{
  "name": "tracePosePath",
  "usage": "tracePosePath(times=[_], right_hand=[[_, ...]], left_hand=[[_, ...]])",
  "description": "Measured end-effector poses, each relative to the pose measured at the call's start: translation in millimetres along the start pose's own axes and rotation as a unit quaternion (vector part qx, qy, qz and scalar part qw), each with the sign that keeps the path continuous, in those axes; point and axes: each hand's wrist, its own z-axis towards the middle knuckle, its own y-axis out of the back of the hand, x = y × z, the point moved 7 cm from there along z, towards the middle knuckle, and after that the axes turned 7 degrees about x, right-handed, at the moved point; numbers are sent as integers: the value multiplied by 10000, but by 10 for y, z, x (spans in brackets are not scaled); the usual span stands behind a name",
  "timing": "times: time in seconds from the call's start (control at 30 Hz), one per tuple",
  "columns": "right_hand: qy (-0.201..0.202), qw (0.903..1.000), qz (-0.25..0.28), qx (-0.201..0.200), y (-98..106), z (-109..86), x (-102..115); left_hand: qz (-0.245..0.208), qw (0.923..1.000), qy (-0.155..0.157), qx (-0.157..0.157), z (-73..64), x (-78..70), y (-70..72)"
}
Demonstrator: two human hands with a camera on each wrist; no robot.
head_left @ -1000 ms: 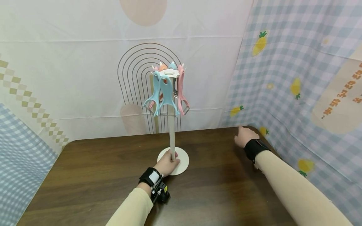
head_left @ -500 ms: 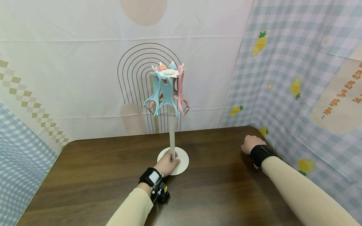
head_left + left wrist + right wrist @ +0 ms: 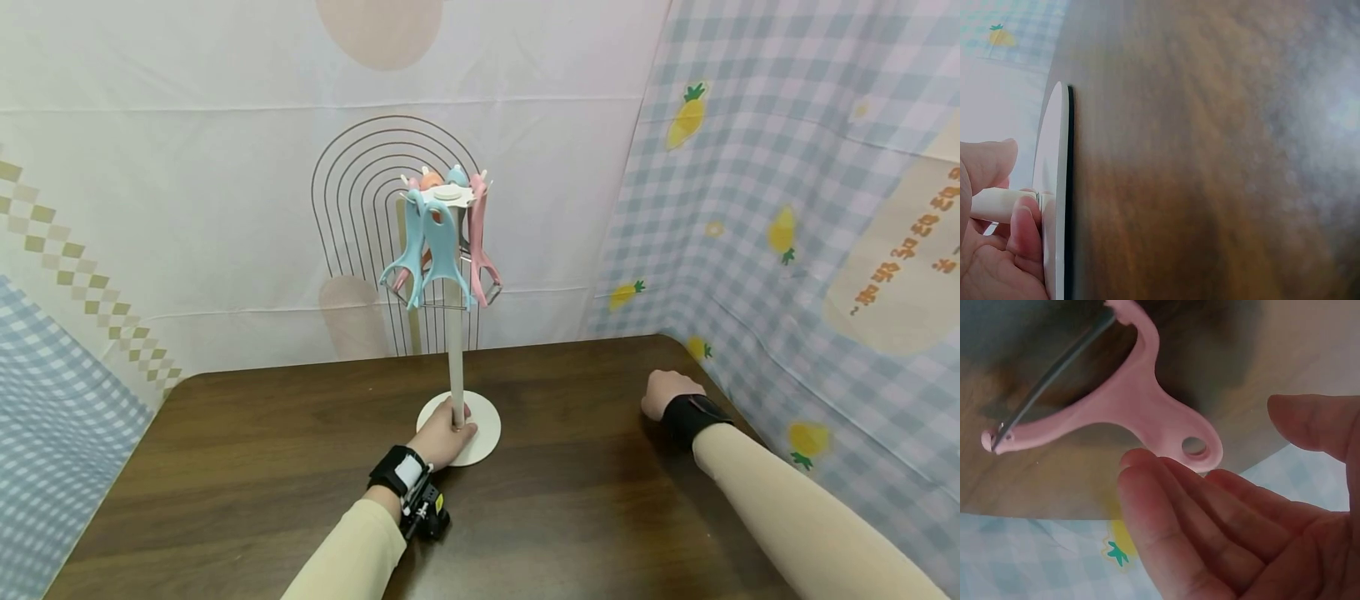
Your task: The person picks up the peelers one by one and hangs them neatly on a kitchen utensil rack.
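Observation:
A white stand (image 3: 455,350) rises upright from its round base (image 3: 483,429) on the table. Blue peelers (image 3: 444,258), a pink peeler (image 3: 478,233) and others partly hidden behind them hang around its top. Low on the pole, just above the base, my left hand (image 3: 441,437) grips with thumb and fingers on either side. At the table's right side is my right hand (image 3: 669,392). In the right wrist view, its straight fingers (image 3: 1185,512) reach the handle end of another pink peeler (image 3: 1129,403), thumb held apart. The hand hides that peeler in the head view.
The dark wooden table (image 3: 300,467) ends at a white patterned cloth (image 3: 225,208) behind. A blue checked cloth (image 3: 750,275) with pineapples hangs close along the right edge, beside my right hand.
My right hand has moved nearer and slightly right from the table's far right corner. My left hand and the stand with its peelers have stayed in place.

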Motion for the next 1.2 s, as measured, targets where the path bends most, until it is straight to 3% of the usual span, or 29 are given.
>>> tracePosePath(times=[0.87,1.2], right_hand=[[198,9968,-668,-396,-56,-89,84],[247,9971,-505,-515,-78,-75,13]], left_hand=[[-40,10000,25,58,3,13,-2],[-13,10000,24,39,3,9,-1]])
